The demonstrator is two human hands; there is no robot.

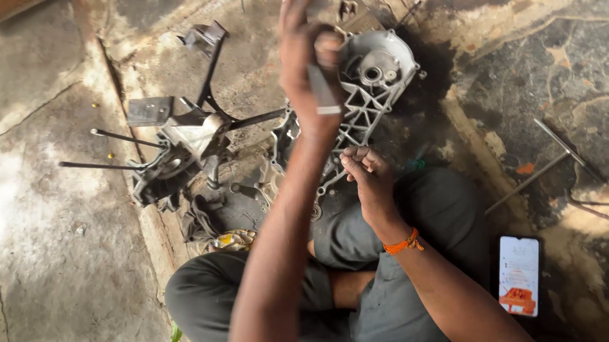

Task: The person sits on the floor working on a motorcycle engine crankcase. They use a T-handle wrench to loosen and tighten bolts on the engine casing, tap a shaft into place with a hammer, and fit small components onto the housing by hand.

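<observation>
Grey metal bar clenched in left hand, long axis near-vertical, above crankcase

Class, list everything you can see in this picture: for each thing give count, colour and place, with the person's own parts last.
Cast metal engine casing: one, silver-grey, top centre on the floor.
Dark engine block with long studs: one, grey-black, left of the casing.
Long T-shaped metal rods: at least two, grey, right.
Smartphone with lit screen: one, black-edged, lower right floor.
Stained concrete floor: grey, oily.
Grey metal tool: one, in the raised hand.
Orange wrist thread: one, right wrist.
Left hand: raised, gripping the tool.
Right hand: closed, against the casing.
</observation>
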